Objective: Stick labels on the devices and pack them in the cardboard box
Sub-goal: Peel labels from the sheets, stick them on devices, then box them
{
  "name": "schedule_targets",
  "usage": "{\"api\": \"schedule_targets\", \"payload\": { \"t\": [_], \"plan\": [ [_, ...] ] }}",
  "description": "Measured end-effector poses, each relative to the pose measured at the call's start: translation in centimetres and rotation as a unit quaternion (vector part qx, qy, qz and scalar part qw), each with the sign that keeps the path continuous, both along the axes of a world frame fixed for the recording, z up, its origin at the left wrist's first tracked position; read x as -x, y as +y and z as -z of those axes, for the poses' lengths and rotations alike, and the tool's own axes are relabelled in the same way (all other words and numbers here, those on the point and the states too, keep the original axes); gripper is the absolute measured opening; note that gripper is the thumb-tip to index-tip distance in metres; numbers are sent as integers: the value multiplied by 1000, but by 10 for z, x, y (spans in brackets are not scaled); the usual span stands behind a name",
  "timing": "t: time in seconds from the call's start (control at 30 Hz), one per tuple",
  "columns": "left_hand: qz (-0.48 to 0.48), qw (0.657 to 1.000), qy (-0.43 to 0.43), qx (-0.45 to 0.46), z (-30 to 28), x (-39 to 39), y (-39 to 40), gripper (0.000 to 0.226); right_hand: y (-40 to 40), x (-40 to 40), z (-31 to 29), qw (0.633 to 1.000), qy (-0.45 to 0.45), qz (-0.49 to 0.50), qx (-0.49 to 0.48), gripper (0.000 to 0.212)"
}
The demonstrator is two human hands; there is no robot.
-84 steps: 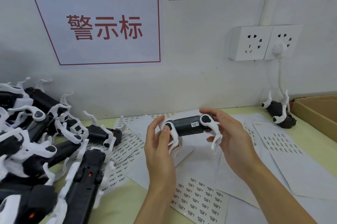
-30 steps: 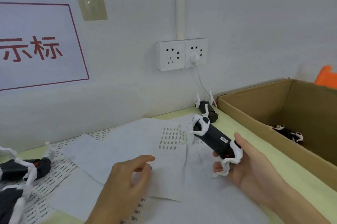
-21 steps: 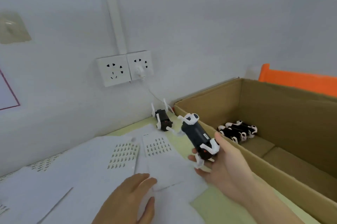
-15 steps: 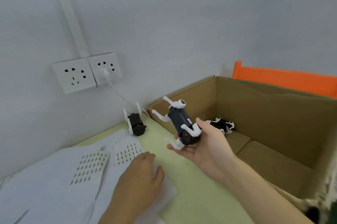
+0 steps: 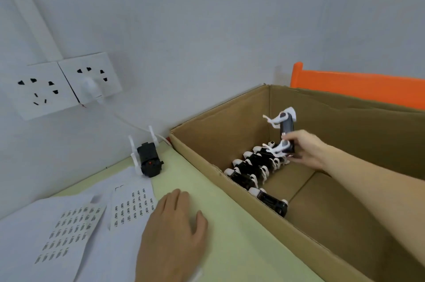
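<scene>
- The cardboard box (image 5: 230,107) is plain brown corrugated board, open at the top, with matte walls and a crease across its floor; it stands on the pale green counter (image 5: 218,212), which looks smooth
- Inside the box, along the near wall, packed devices (image 5: 250,169) lie side by side in a row; each is a dark glossy oblong body with white curved plastic arms at the ends
- The right hand (image 5: 303,150) reaches into the box and grips a device (image 5: 287,130) of the same kind, held roughly upright above the far end of the row; its fingers (image 5: 289,138) are curled round the lower half of the dark body, the thumb side is hidden, and white arms stick out at the top end
- The left hand (image 5: 174,233) lies palm down on the counter just beside the box, fingers relaxed and nearly straight, holding nothing; its heel rests on the white paper
- Label sheets (image 5: 133,207) of thin white paper carry grids of small rectangular stickers; they lie flat on the counter left of that hand
- Another device (image 5: 149,161) stands on the counter near the wall, just outside the box corner; a thin white cable (image 5: 131,123) runs toward it from a plug in the white wall socket (image 5: 89,77)
- An orange plastic edge (image 5: 356,86) shows behind the box
</scene>
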State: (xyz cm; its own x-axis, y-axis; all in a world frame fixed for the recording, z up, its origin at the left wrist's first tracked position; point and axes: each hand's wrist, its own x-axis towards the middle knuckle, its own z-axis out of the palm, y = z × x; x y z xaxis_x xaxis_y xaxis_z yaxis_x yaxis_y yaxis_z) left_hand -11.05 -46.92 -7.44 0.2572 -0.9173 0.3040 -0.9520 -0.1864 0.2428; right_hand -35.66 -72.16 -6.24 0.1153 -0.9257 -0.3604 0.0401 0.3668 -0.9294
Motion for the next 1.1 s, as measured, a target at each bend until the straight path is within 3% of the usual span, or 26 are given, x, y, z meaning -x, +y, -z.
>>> {"api": "schedule_targets", "payload": {
  "t": [0.1,0.17,0.27,0.4,0.57,0.67,0.8,0.97,1.1],
  "plan": [
    [1,1000,2,-5,3,0,-4,50,-23,14,47,991,131,15,0,41],
    [-6,1000,4,-18,2,3,-5,61,-30,18,72,968,251,-1,18,45],
    [2,999,-2,-42,-4,4,-6,59,-36,14,98,876,469,-89,67,43],
    [-3,998,-39,-56,-10,4,-7,50,-42,-1,117,764,611,-165,124,41],
    [-8,995,-55,-82,-10,-2,-8,51,-45,-16,142,715,648,-228,133,17],
    [0,996,-68,-65,-9,-2,-8,51,-44,-20,153,720,624,-278,127,20],
    [-3,997,-62,-49,-5,-2,-9,50,-42,-20,161,744,579,-312,116,7],
    [-2,996,-48,-73,-6,0,-10,53,-39,-14,169,696,616,-347,126,44],
    [5,997,2,-73,-5,0,-11,63,-39,-13,165,644,663,-356,136,55]
  ]
}}
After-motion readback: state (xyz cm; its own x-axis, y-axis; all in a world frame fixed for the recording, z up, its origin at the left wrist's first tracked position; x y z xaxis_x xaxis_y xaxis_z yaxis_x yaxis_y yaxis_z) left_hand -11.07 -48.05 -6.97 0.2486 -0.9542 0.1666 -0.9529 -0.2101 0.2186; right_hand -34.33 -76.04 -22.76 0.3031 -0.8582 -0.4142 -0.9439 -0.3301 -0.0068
